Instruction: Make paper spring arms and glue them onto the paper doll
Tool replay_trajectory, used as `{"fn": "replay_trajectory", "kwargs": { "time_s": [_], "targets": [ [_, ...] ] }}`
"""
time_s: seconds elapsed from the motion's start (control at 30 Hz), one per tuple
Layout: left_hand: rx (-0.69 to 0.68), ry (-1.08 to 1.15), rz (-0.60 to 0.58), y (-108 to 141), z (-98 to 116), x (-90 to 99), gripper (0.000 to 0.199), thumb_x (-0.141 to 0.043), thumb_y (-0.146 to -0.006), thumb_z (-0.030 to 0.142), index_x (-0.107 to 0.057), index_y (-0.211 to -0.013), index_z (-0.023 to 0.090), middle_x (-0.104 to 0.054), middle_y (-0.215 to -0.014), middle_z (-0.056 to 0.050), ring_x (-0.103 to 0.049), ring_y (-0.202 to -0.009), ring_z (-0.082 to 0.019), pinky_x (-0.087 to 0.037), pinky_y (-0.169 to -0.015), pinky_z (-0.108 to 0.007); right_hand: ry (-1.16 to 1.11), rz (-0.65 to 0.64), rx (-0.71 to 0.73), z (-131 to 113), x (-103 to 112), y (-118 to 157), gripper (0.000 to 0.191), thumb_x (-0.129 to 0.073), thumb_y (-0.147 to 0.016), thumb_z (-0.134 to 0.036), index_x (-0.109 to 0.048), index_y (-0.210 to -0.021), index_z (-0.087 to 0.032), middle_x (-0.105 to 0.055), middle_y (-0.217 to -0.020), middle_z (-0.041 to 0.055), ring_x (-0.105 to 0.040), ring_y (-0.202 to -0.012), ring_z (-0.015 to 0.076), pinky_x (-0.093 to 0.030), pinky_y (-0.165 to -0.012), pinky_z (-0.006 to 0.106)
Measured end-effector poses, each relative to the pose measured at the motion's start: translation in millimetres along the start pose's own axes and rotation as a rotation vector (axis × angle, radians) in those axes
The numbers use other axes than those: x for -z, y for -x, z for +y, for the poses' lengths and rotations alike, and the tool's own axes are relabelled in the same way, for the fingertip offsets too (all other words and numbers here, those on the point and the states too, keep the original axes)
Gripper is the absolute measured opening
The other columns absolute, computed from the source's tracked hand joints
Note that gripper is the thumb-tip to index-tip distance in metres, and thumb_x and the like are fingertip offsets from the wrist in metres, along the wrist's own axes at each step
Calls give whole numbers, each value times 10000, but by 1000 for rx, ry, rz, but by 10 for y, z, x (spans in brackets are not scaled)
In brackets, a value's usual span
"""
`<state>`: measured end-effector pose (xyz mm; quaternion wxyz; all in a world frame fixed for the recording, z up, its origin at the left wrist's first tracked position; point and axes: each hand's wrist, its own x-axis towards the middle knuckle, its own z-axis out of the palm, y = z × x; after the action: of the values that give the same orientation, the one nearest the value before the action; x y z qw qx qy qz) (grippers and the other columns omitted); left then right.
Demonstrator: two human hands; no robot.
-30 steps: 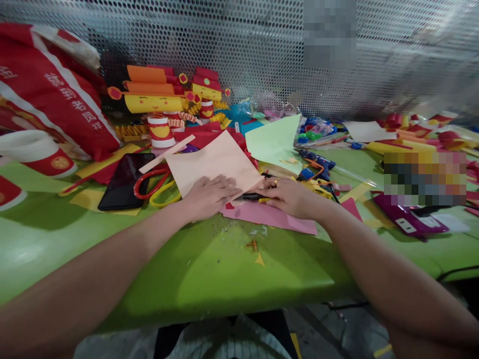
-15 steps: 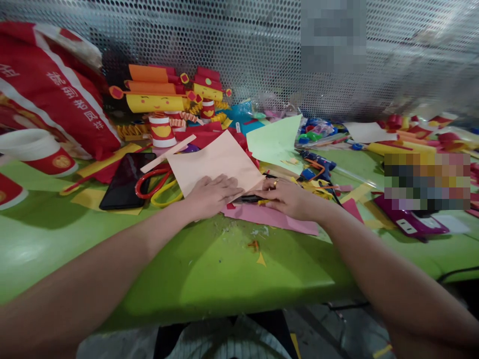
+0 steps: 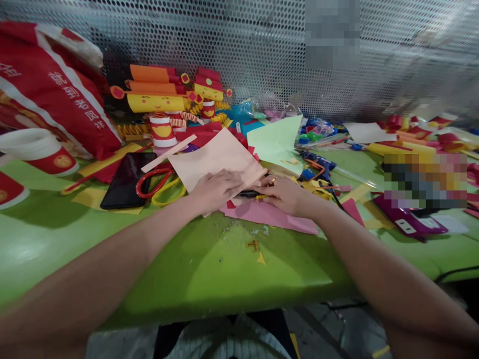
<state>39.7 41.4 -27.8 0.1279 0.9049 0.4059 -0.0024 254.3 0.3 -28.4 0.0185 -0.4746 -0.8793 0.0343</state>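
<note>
A pale pink sheet of paper (image 3: 217,154) lies at a slant near the middle of the green table (image 3: 232,279). My left hand (image 3: 219,189) rests on its lower part, fingers stretched out flat. My right hand (image 3: 280,192), with a ring on one finger, is at the sheet's right corner, its fingers bent together; what they hold is too hidden to name. A dark, thin object (image 3: 249,193) shows between my hands. Beneath them lies a darker pink sheet (image 3: 269,217). Red-and-yellow-handled scissors (image 3: 154,187) are left of the paper.
A black phone (image 3: 127,179), paper cups (image 3: 41,149) and a red bag (image 3: 63,89) stand at the left. Paper figures (image 3: 157,102) are behind. Light green paper (image 3: 275,139), a blue glue gun (image 3: 320,164) and a purple device (image 3: 407,217) lie to the right.
My left hand has shifted slightly up and to the right on the paper. The pale pink sheet has turned a little, its left edge moving right. My right hand has barely moved.
</note>
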Motion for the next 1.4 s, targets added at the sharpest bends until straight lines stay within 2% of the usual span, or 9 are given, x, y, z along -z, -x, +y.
{"fn": "replay_trajectory", "kwargs": {
  "time_s": [0.13, 0.3, 0.5, 0.7, 0.83, 0.93, 1.2, 1.4],
  "targets": [
    [-136, 15, -110, 145, -129, 167, 437, -257, -924, 353, -366, -1347, 336, -218, -1489, 30, -150, -1373, -196, -188, -1066, -392, 3, 10, -13, 5, -13, 11, 422, -469, -838, -198, -531, -1248, -276, -581, -1179, 86, -511, -1029, 241, -393, -872, 406],
    [-96, -66, -242, 277, -255, 255, 404, -300, -907, 435, -436, -1286, 401, -141, -1502, 42, -96, -1380, -259, -141, -1069, -452, 9, 6, -21, 19, -24, 22, 413, -470, -845, -225, -530, -1253, -255, -594, -1143, 105, -509, -1025, 250, -395, -864, 410],
    [-69, -73, -326, 277, -254, 235, 425, -312, -905, 375, -343, -1323, 444, -60, -1509, 39, -53, -1383, -259, -80, -1061, -529, 2, 21, -3, -2, -31, 6, 407, -444, -865, -247, -515, -1264, -278, -594, -1152, 96, -513, -1028, 249, -394, -870, 419],
    [-72, -85, -319, 279, -265, 218, 428, -287, -907, 408, -306, -1330, 467, -83, -1508, 72, -46, -1386, -240, -77, -1066, -525, -27, 33, 35, -28, -13, -6, 412, -447, -868, -267, -495, -1273, -325, -606, -1142, 73, -509, -1031, 247, -382, -886, 433],
    [-62, -80, -330, 274, -284, 204, 431, -288, -901, 433, -300, -1331, 470, -41, -1509, 72, -22, -1386, -239, -53, -1066, -531, -35, -11, 66, -47, 28, 32, 434, -460, -854, -217, -494, -1272, -330, -610, -1111, 73, -520, -1004, 238, -394, -862, 412],
    [-57, -75, -329, 270, -292, 187, 430, -276, -904, 427, -299, -1331, 470, -36, -1509, 74, -23, -1386, -238, -51, -1068, -529, -39, 2, 75, -48, 14, 48, 454, -444, -863, -222, -453, -1303, -332, -601, -1121, 76, -514, -1015, 237, -393, -862, 409],
    [-52, -108, -309, 277, -253, 175, 479, -298, -899, 295, -270, -1350, 454, -67, -1509, 52, -44, -1384, -254, -85, -1057, -549, -14, 25, 15, -86, -66, -5, 386, -427, -885, -289, -510, -1260, -326, -598, -1129, 74, -514, -1027, 241, -388, -881, 410],
    [-61, -78, -298, 274, -260, 166, 490, -333, -880, 282, -301, -1337, 456, -45, -1505, 59, -41, -1381, -276, -60, -1053, -567, -23, 23, 65, -89, -57, 20, 397, -407, -892, -287, -488, -1280, -318, -600, -1119, 78, -514, -1003, 236, -401, -851, 405]
  ]
}}
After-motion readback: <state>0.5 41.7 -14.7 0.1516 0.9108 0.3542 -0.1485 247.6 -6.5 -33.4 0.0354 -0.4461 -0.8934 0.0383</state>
